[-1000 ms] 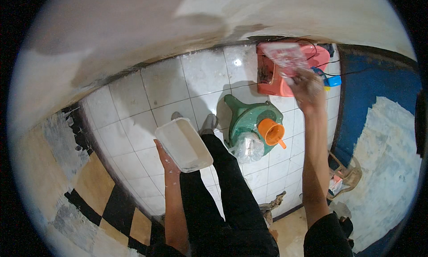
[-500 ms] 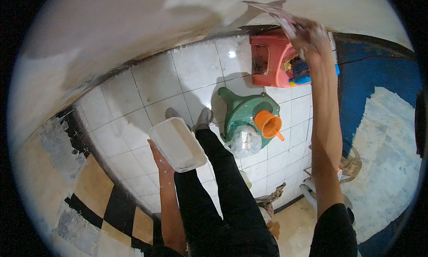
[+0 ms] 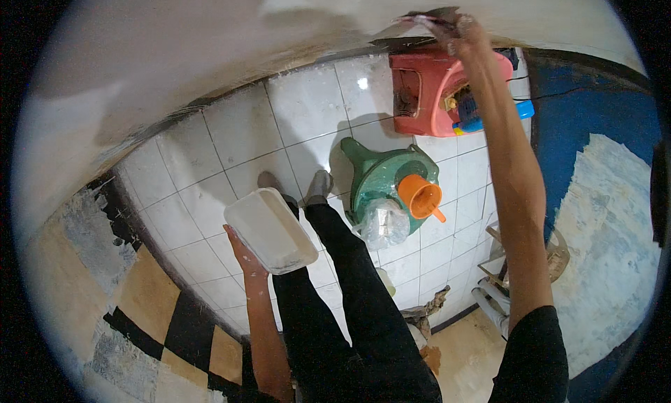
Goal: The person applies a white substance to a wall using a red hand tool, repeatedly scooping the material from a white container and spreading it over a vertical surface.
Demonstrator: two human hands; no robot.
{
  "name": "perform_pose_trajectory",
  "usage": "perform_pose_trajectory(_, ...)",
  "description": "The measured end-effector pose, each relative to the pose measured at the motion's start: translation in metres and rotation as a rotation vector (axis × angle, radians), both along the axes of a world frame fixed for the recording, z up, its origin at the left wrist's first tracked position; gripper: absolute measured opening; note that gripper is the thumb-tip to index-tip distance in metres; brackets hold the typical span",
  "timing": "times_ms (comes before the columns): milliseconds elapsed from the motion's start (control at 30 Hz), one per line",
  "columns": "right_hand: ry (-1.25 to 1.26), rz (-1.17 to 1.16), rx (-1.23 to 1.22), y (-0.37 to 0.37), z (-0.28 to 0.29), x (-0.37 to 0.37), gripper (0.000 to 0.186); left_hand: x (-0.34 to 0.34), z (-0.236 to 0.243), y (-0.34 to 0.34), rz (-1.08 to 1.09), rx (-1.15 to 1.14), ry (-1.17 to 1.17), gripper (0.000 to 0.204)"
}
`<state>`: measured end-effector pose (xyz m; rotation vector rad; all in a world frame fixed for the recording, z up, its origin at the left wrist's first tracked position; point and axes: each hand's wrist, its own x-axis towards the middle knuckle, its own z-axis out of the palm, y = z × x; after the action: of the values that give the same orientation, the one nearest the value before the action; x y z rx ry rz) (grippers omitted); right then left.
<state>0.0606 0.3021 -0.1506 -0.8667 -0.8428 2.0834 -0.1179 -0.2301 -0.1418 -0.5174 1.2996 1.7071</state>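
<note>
My left hand (image 3: pixel 246 256) grips a white rectangular tray (image 3: pixel 269 228) from its left side, above my legs; the inside has a pale residue. High on the right, my right hand (image 3: pixel 467 36) is closed on a thin, flat pinkish-white tool (image 3: pixel 428 20), whose exact kind is unclear. The tool is at the pale wall (image 3: pixel 314 25), with a dark shadow beside it. Below that hand stands a pink plastic stool (image 3: pixel 419 92) with a blue object (image 3: pixel 524 109) by it.
A green plastic stool (image 3: pixel 374 165) carries an orange mug (image 3: pixel 419 197) and a plastic bag (image 3: pixel 384 225). White floor tiles (image 3: pixel 231 130) surround my feet. A blue panel (image 3: pixel 580 109) with a pale patch stands right; a checkered surface (image 3: pixel 147 291) is left; assorted items lie near the lower right.
My right hand has risen from over the pink stool to the wall, with the flat tool in it. My left hand and the tray have shifted slightly left.
</note>
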Motion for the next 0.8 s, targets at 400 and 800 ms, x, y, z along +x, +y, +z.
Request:
perform_pose_trajectory(400,-0.365,-0.008,-0.257,-0.049,-0.023,0.019,0.033,0.021,-0.005,0.017,-0.014,0.021,0.021,0.059)
perform_pose_trajectory(800,-0.169,-0.142,-0.176,-0.081,0.082,0.002,0.034,0.003,-0.009,0.004,-0.018,-0.001,0.0,0.064)
